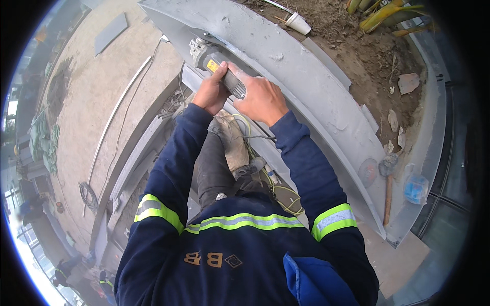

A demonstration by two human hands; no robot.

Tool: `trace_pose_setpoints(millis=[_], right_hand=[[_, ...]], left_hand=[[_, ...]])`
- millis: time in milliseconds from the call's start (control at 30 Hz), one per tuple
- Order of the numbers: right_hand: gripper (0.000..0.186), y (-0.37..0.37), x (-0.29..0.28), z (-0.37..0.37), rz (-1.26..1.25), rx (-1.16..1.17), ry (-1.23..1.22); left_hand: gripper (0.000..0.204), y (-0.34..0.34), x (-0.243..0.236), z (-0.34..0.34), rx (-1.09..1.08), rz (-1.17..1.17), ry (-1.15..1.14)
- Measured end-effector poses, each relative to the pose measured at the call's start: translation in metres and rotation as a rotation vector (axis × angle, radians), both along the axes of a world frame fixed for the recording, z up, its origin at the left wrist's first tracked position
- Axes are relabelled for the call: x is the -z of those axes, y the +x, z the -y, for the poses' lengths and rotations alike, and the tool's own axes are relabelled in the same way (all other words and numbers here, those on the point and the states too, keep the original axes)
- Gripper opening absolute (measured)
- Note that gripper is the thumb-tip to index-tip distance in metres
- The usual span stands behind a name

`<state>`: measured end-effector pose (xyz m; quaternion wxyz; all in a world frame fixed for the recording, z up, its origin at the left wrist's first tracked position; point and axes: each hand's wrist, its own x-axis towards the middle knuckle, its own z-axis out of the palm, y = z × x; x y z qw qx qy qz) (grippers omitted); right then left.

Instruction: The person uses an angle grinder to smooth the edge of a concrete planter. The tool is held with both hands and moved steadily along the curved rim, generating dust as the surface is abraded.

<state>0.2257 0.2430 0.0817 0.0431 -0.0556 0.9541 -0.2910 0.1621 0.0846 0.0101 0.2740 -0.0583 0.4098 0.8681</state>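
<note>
angle grinder on the curved grey metal panel, long axis running from lower right to upper left, head pointing up-left. left hand wraps the body from below; right hand is clamped over the rear grip. both arms stretched forward. disc hidden behind the head. hammer lies well apart at right.

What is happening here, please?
A person in a dark blue work jacket with reflective bands holds an angle grinder with both hands. The left hand grips near its head and the right hand wraps the grey body. The grinder's head lies against a curved grey metal panel that edges a soil bed. A hammer and a plastic bottle lie farther along at the panel's end, and a paper cup sits on the soil.
</note>
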Motion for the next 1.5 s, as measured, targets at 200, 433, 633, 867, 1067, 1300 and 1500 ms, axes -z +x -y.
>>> trace_pose_setpoints(millis=[200,433,633,867,1067,1300,1500], right_hand=[[0.089,0.028,-0.024,-0.008,0.053,-0.008,0.028],[0.09,0.025,-0.022,-0.007,0.087,-0.006,0.068],[0.092,0.001,-0.005,0.0,0.067,-0.011,0.007],[0.09,0.009,-0.009,-0.002,0.055,-0.01,0.045],[0.09,0.037,-0.02,-0.012,0.085,0.004,0.068],[0.091,0.014,-0.005,-0.01,0.056,-0.024,0.038],[0.091,-0.002,0.004,-0.005,0.056,-0.01,0.026]], left_hand=[[0.035,0.032,-0.018,-0.007,-0.02,-0.007,0.032],[0.035,0.033,-0.018,-0.007,-0.042,-0.02,0.03],[0.036,0.005,0.002,-0.001,-0.06,0.014,0.013],[0.035,0.017,-0.009,-0.003,-0.057,-0.012,-0.007],[0.035,0.052,-0.024,-0.014,-0.086,-0.005,0.026],[0.035,0.027,-0.013,-0.01,-0.088,0.0,0.012],[0.036,0.006,-0.002,-0.004,-0.045,0.016,0.014]])
